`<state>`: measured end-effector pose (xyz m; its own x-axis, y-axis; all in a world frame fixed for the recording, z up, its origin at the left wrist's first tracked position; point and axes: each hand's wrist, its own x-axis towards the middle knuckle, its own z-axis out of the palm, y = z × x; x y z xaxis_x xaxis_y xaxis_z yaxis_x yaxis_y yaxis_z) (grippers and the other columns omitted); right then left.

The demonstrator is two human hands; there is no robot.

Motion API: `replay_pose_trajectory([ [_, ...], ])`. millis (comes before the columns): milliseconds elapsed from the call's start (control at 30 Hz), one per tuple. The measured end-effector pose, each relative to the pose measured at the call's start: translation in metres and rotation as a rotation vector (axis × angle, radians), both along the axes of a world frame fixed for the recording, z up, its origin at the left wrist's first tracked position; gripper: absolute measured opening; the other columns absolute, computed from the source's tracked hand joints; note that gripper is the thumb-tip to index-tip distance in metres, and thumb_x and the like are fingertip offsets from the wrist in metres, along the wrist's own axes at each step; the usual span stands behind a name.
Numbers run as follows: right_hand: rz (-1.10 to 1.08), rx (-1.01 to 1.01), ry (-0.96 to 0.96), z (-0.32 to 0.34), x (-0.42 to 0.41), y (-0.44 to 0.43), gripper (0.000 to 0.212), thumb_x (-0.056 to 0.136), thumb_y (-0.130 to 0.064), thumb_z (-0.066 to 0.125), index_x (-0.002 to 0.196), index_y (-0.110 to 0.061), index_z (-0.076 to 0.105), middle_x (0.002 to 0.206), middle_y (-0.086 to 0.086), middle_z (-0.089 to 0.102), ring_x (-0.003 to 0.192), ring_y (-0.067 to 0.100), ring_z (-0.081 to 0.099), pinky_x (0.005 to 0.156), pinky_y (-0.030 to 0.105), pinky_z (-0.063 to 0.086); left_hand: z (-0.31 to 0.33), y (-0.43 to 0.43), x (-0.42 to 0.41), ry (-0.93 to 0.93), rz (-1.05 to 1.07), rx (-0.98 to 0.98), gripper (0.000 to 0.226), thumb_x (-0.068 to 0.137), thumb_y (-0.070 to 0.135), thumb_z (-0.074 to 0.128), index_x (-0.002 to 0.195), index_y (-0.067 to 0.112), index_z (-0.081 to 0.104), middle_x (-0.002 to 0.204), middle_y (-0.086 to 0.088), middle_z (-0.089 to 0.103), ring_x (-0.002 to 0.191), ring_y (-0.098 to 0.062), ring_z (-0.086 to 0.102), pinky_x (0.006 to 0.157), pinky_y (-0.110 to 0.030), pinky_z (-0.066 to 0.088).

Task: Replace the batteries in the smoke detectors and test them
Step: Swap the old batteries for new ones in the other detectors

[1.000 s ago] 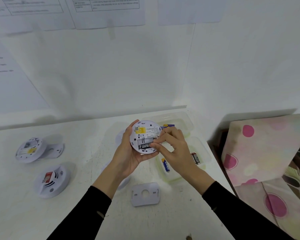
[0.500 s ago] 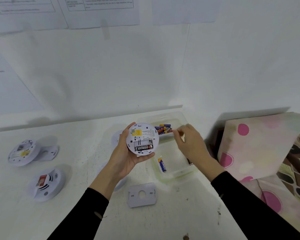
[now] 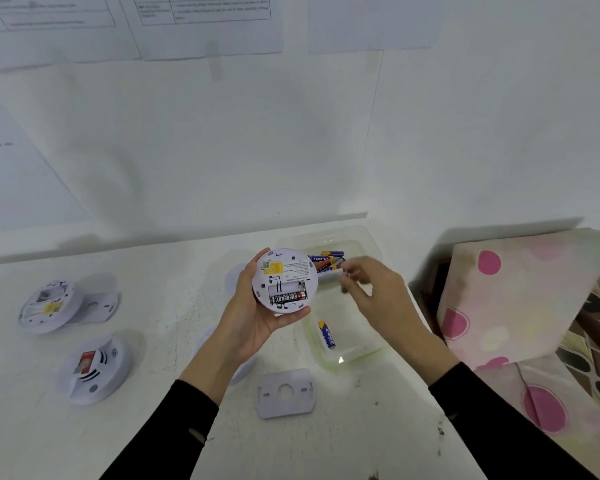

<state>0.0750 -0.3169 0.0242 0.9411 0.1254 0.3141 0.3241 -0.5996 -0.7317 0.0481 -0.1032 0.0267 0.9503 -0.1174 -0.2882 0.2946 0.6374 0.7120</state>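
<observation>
Left grip (image 3: 253, 323) clamps detector (image 3: 284, 277); right grip (image 3: 378, 299) blurred, closure unclear, over battery tray (image 3: 326, 236); plate (image 3: 286, 393) nearby.

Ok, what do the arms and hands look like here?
Both hands are bare: no gloves, rings or watch show on the left hand or the right hand. The left sleeve and right sleeve are long, black and end at the wrists; the left has a small pale mark near its cuff.

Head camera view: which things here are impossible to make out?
Right hand: motion blur; whether its fingertips pinch anything is unclear.
Wall papers: print too small, tops cut by the frame edge.
Smoke detector in left hand: label text too small.
White disc under left forearm: mostly hidden.
</observation>
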Motion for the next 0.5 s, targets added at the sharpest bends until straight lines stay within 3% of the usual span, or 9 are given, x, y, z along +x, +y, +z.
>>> replay_pose_trajectory([
  [33,0.04,0.146,-0.12,0.01,-0.006,0.008,0.013,0.09,-0.012,0.067,0.103,-0.015,0.066,0.093,-0.004,0.068,0.088,0.009,0.065,0.082,0.021,0.051,0.001,-0.001,0.0,-0.001,-0.012,0.007,0.041,0.1,0.041,0.04,0.136,0.027,0.054,0.128,-0.014,0.065,0.11,-0.038,0.066,0.076,-0.051,0.059],
  [100,0.141,0.225,-0.295,0.02,-0.014,0.025,0.018,0.087,-0.005,0.069,0.103,-0.01,0.071,0.101,0.002,0.067,0.098,0.011,0.064,0.087,0.021,0.051,0.008,-0.007,-0.002,0.004,-0.054,0.051,0.04,0.099,0.044,0.042,0.123,0.024,0.067,0.123,-0.012,0.068,0.107,-0.03,0.068,0.081,-0.048,0.058],
  [167,0.233,0.19,-0.378,0.021,-0.019,0.04,0.019,0.084,-0.001,0.07,0.102,-0.007,0.073,0.102,0.006,0.068,0.101,0.011,0.062,0.089,0.023,0.051,0.012,-0.012,-0.003,0.006,-0.088,0.08,0.04,0.096,0.047,0.044,0.107,0.025,0.076,0.117,-0.008,0.071,0.103,-0.023,0.068,0.087,-0.045,0.055],
  [233,0.321,0.142,-0.407,0.016,-0.019,0.048,0.02,0.086,0.0,0.069,0.104,-0.007,0.073,0.102,0.007,0.069,0.1,0.01,0.062,0.09,0.025,0.052,0.012,-0.014,-0.004,0.011,-0.109,0.057,0.041,0.098,0.047,0.045,0.12,0.024,0.07,0.128,-0.01,0.066,0.112,-0.024,0.065,0.094,-0.047,0.053],
  [300,0.393,0.042,-0.419,0.011,-0.018,0.05,0.022,0.089,-0.004,0.066,0.11,-0.009,0.071,0.105,0.005,0.069,0.102,0.013,0.063,0.09,0.027,0.052,0.013,-0.013,-0.006,0.017,-0.124,0.056,0.041,0.1,0.047,0.041,0.116,0.026,0.072,0.128,-0.011,0.066,0.115,-0.024,0.064,0.098,-0.046,0.051],
  [400,0.391,-0.133,-0.478,0.006,-0.013,0.05,0.021,0.089,-0.009,0.065,0.11,-0.012,0.069,0.101,-0.001,0.072,0.097,0.013,0.064,0.086,0.032,0.05,0.018,-0.014,-0.009,-0.023,-0.161,0.07,0.044,0.102,0.044,0.036,0.096,0.035,0.078,0.116,-0.007,0.072,0.105,-0.022,0.069,0.093,-0.045,0.053],
  [500,0.311,-0.19,-0.598,0.002,-0.005,0.045,0.01,0.088,-0.017,0.067,0.094,-0.017,0.075,0.092,-0.008,0.073,0.092,0.015,0.061,0.084,0.034,0.047,0.02,-0.014,-0.011,-0.043,-0.164,0.055,0.041,0.097,0.045,0.041,0.093,0.032,0.079,0.112,-0.007,0.073,0.1,-0.02,0.07,0.089,-0.045,0.056],
])
